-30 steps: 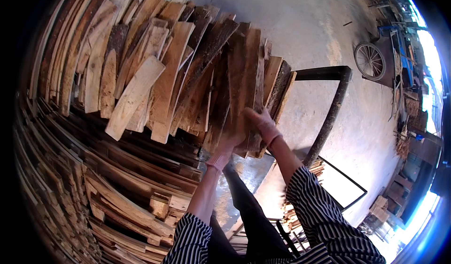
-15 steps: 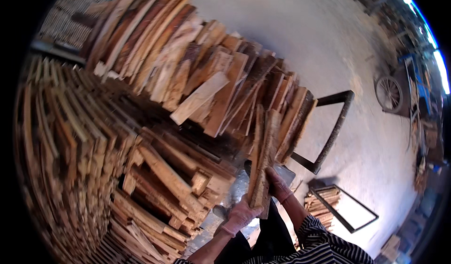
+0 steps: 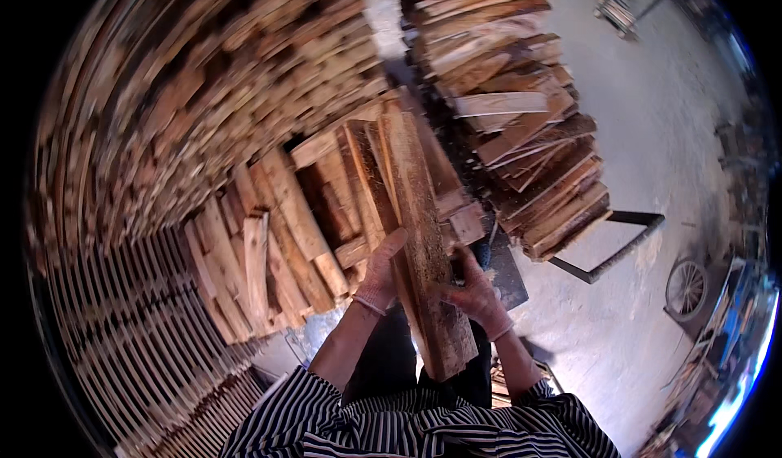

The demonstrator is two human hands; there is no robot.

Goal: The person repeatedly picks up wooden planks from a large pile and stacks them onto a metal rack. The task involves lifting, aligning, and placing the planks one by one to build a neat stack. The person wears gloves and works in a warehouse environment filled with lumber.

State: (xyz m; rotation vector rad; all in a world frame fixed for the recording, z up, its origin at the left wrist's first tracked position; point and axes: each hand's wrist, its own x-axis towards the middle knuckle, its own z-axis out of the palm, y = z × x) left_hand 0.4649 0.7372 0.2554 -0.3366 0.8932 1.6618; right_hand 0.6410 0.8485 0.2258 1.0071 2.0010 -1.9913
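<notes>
A bundle of rough wooden boards slants in front of my body, its near end close to my lap. My left hand, in a pale pinkish glove, grips the bundle's left side. On the opposite edge my right hand, gloved alike, is closed around the boards; some fingers are hidden behind them. A narrower, darker board lies along the left of the widest one. Beyond and left of the bundle is a low pile of short planks.
A tall stack of boards rises at the far left, with slatted rows of strips below it. Another long board stack stands at the back right. A dark metal frame juts from its end, and a spoked wheel stands farther right.
My view and body have turned left. The boards in my hands have swung from beside the back-right stack to in front of the low plank pile. Both hands still hold them.
</notes>
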